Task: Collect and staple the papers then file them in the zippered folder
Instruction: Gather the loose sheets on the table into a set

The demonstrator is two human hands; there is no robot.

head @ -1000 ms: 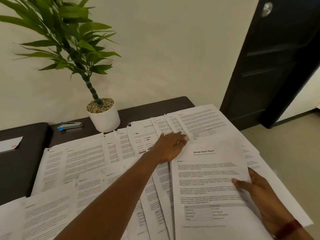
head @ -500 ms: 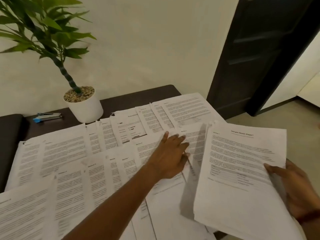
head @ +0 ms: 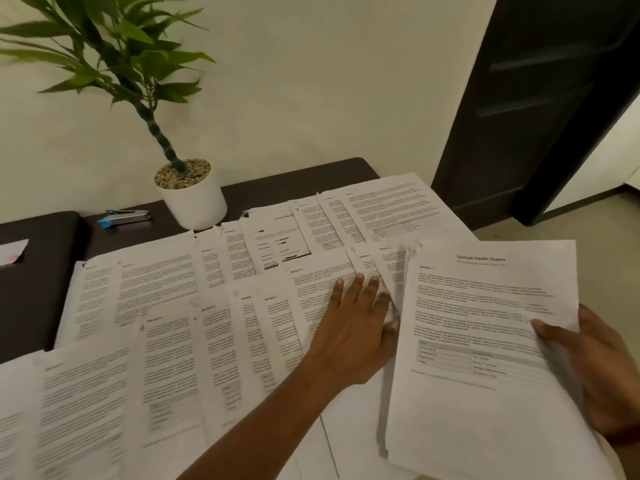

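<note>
L hand [head: 356, 327] lay flat, fingers straight, on spread papers [head: 156, 306]. R hand [head: 602, 372] at 3 o'clock pinched the stack [head: 485, 341]; I saw stapler [head: 124, 216] at 10 o'clock.

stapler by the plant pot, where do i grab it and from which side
Probably its middle, pinched across the narrow width from above. The stapler lies flat on the dark table, long axis left to right, blue end left, with the white pot close on its right, so the top is open. The left hand, flat on the papers, is free; the right hand holds a stack.
</note>
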